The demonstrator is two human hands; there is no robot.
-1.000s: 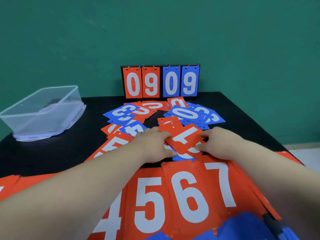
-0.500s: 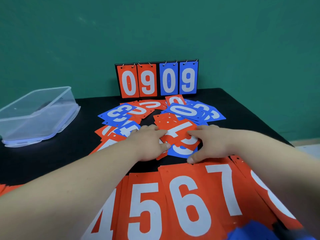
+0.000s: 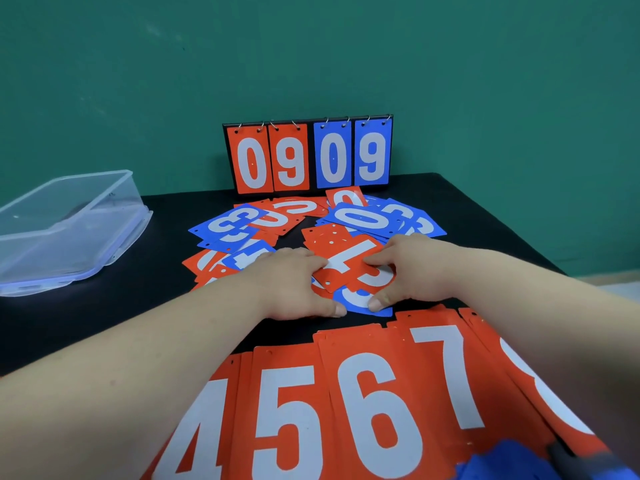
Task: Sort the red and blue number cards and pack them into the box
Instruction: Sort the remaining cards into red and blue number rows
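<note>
Bright, even indoor light falls from above, leaving only soft, short shadows on the black worktop [image 3: 86,323]. The clear box [image 3: 69,216] shows a faint sheen. Wide-angle distortion stretches the nearest red cards [image 3: 363,410], and the bottom right corner is blurred.

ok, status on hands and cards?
Left hand at edge of red 1 card, grip unclear. Right hand pressing it, thumb on blue card. Box far left, unobstructed.
</note>
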